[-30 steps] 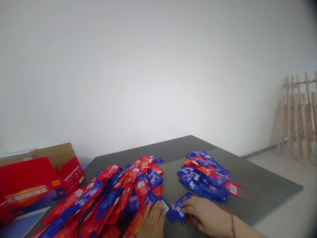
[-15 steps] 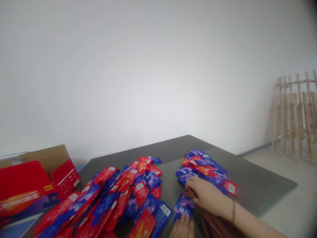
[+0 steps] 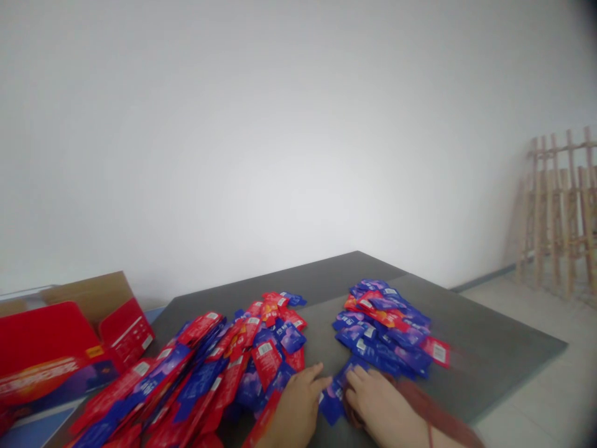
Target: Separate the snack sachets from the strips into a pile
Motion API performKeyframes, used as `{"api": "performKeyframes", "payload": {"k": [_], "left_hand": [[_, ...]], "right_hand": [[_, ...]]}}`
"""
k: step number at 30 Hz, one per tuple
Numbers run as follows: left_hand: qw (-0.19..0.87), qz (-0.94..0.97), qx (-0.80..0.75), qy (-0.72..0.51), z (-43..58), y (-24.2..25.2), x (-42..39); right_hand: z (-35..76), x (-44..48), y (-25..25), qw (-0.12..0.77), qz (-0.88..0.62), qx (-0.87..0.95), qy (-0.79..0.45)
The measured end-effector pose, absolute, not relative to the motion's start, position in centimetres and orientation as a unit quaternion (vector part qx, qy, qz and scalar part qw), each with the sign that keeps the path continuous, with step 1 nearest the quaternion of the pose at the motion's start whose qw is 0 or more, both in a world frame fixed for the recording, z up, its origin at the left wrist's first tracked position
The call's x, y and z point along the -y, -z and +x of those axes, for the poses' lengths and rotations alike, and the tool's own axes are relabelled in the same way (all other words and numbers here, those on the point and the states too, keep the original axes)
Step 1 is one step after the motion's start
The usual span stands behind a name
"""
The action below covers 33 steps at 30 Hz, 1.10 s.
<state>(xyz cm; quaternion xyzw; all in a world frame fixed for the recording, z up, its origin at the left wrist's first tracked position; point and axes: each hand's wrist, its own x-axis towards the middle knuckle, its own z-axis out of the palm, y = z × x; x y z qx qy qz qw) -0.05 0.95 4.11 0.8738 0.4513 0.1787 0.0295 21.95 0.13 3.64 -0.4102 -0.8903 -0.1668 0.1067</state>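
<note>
A blue and purple packet point(image 3: 333, 398) lies flat on the dark grey table point(image 3: 480, 336) between my hands. My left hand point(image 3: 298, 407) is at its left edge, fingers stretched out and apart, fingertips at or just over the packet. Curled fingers of my right hand point(image 3: 377, 401) press on the packet's right side, with a brown cloth point(image 3: 422, 404) bunched under them and trailing behind the wrist. Part of the packet is hidden by this hand. Beyond it lies a heap of blue and red packets point(image 3: 387, 330).
At the left, a larger pile of red and blue packets point(image 3: 186, 379) spreads towards me. Beside that stands an open red carton point(image 3: 46, 330) with flaps raised. A white wall point(image 3: 298, 155) rises behind the table; wooden racks point(image 3: 559, 211) lean at the far right.
My right hand has moved down and towards me over the packet with the cloth. My left hand has come up and left to the packet's left edge.
</note>
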Motion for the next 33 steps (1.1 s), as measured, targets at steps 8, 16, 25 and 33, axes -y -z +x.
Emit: {"api": "performKeyframes", "payload": {"k": [8, 16, 25, 33], "left_hand": [[0.126, 0.886, -0.441, -0.070, 1.2, -6.1, -4.2], [0.086, 0.898, -0.417, -0.109, 1.0, -5.4, -3.5], [0.011, 0.924, -0.364, -0.113, 0.3, -5.1, -3.5], [0.024, 0.934, -0.346, -0.090, 0.4, -5.8, -4.1]], "right_hand": [[21.9, 0.2, -4.0, 0.158, -0.277, 0.938, 0.134], [19.6, 0.0, -3.9, 0.135, -0.305, 0.933, 0.138], [22.2, -0.1, -5.0, 0.126, -0.362, 0.918, 0.098], [18.1, 0.2, -4.1, 0.111, -0.330, 0.930, 0.113]]}}
